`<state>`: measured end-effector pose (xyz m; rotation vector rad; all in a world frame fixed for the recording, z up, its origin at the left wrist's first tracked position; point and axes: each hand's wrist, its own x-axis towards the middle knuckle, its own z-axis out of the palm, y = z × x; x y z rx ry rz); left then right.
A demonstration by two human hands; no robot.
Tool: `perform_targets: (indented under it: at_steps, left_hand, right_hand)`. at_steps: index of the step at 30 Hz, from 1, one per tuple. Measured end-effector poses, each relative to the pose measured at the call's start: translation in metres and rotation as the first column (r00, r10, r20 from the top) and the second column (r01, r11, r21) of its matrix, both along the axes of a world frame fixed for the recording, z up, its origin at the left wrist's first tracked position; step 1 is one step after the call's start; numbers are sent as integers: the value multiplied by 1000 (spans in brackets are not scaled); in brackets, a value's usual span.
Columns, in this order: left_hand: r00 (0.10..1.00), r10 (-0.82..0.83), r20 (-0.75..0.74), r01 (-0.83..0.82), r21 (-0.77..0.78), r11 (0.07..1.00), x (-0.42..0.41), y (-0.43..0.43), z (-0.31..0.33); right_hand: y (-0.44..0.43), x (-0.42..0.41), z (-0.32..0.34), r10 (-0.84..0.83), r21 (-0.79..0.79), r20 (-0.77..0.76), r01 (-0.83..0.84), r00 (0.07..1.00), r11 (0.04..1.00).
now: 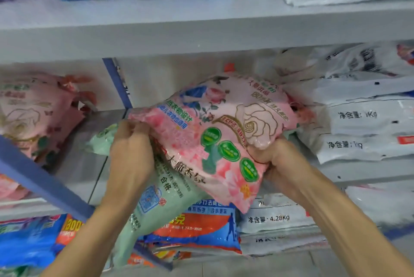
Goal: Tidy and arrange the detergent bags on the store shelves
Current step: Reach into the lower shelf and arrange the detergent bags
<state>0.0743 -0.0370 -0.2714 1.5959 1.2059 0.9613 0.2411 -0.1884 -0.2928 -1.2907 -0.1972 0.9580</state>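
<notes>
Centre frame, I had the left hand (132, 144) pinching a corner of the pink rose-print plastic detergent bag (215, 133), right hand (274, 157) clutching its other edge. Mint-green plastic bag (156, 207) lay underneath.

Green bag (154, 200) partly beneath pink bag (215, 133), lettering blurry

A pink detergent bag (215, 133), printed with roses and round green seals, is tilting in front of the middle shelf (85, 164). The left hand (132, 149) is pinching its left corner and the right hand (268, 153) is gripping its near right edge. A mint-green bag (161, 198) is slanting beneath it, touching it. Matching pink bags (33, 115) are lying at the left, and white bags (363, 120) are lying stacked at the right.
</notes>
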Motion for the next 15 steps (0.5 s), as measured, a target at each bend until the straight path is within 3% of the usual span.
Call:
perform_targets:
  at_steps: [3,5,7,10,13,15]
  left_hand:
    - [924,107,367,-12,-253,967,0,-3,12]
    - [889,143,435,25,-357,934,-6,-5,20]
    - [953,-80,292,187,-360,914,-12,-2,23]
    - [884,-462,66,444,-423,790,-10,-3,38]
    - [840,-542,-29,464,-480,745,-5,-8,41]
    - [797,-602,-53,485,-537,690,-4,-12,37]
  right_hand:
    - [-8,8,4,37,-39,29,-36,999,999]
    - [-15,13,4,47,-78,14,-46,999,996]
    - [-25,19,1,96,-148,31,-91,995,985]
    - [-37,27,-3,166,-152,47,-157,985,976]
    - [-44,33,-6,185,-45,49,-183,981,982]
    - [-46,31,-2,96,71,27,-97,995,993]
